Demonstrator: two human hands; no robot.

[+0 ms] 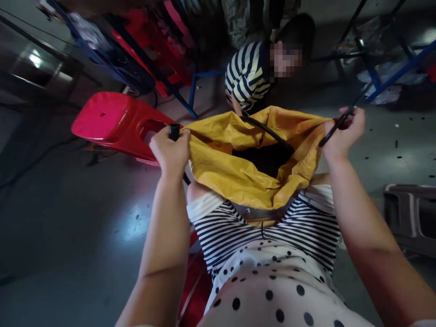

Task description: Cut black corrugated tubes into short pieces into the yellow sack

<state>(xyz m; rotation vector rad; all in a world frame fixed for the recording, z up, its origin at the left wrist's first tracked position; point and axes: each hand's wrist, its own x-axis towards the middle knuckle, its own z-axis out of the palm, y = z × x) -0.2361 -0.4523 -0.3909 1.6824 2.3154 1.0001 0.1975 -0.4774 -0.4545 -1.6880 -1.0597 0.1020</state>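
Note:
A yellow bag [218, 168] of crinkled sheet material hangs over my lap, its mouth spread wide and its inside dark. My left hand [170, 150] is closed round the left end of the rim, and a short black piece [174, 131] sticks up out of that fist. At the opposite end my right hand [344, 134] pinches the rim together with a thin black strap [337, 126], which runs up and to the right. Another black strap [267, 129] crosses the bag's far edge and drops into the opening. The bag's bottom is hidden.
A red plastic stool [102, 116] lies tipped beside my left hand. Just beyond the bag crouches a person in a striped shirt [247, 72]. Blue metal legs [402, 72] stand at the back right, with plastic wrapping around them. To my right is a grey stool [405, 209].

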